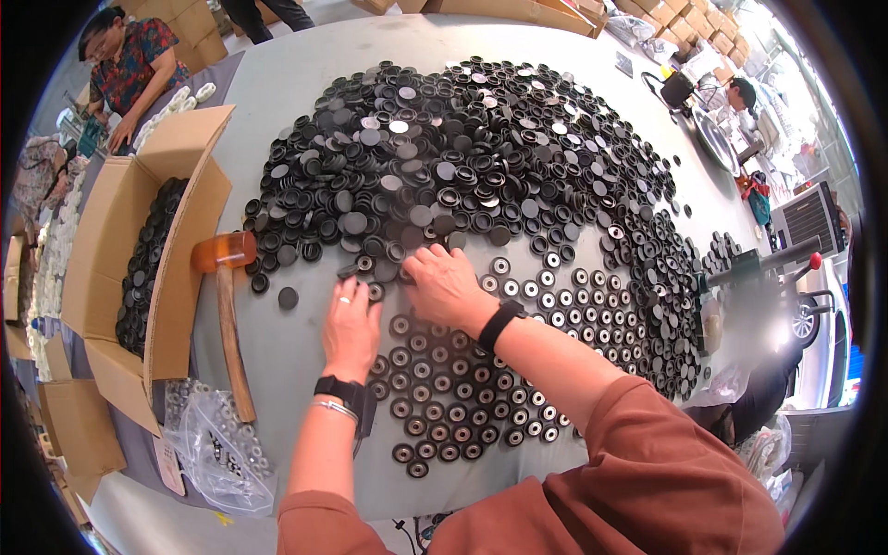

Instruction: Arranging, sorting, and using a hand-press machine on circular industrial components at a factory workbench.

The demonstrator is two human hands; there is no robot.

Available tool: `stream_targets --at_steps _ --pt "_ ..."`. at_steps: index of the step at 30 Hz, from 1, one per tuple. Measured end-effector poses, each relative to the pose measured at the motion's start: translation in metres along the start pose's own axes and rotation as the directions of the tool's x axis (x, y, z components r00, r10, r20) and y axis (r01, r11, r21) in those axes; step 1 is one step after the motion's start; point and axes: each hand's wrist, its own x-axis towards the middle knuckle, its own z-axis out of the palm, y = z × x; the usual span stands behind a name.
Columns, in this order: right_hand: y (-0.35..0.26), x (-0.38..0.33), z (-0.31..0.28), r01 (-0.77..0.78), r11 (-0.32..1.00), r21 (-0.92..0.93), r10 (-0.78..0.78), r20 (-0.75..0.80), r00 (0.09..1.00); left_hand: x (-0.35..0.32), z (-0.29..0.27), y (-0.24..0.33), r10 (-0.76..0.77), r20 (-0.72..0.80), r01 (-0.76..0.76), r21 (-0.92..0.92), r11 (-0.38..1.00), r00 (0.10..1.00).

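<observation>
A broad heap of black round caps (370,137) covers the far half of the table. My left hand (351,326) is at the heap's near edge, its fingers closed around a tilted black cap (347,271). Just right of it, my right hand (450,289) bends its fingers down among the nearest caps. Its fingertips are pressed together, and what they hold is hidden. Black discs with metal ring centres (442,381) lie in rough rows below and right of my right hand. One loose cap (288,298) lies left of my hands.
An orange-headed mallet (231,342) lies on the left, beside an open cardboard box (190,287) of black caps. Below is a clear plastic bag (222,453) of small rings. A press-like machine with a red-knobbed lever (782,257) stands right. Other people (139,60) work at the far sides.
</observation>
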Motion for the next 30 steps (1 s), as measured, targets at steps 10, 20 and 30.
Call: stream_targets --at_steps 10,20,30 --pt "0.018 -0.032 -0.035 0.061 0.998 0.034 -0.067 0.261 0.963 -0.026 -0.003 0.002 0.231 0.021 -0.23 -0.048 0.972 0.973" --pt "-0.005 0.023 0.002 -0.061 0.958 0.281 0.061 0.008 0.998 0.038 -0.003 -0.015 0.17 -0.143 -0.147 0.155 0.977 0.975" --pt "-0.01 0.037 0.0 -0.06 0.969 0.238 0.085 -0.095 0.992 0.021 -0.01 -0.014 0.161 -0.108 -0.148 0.122 0.981 0.981"
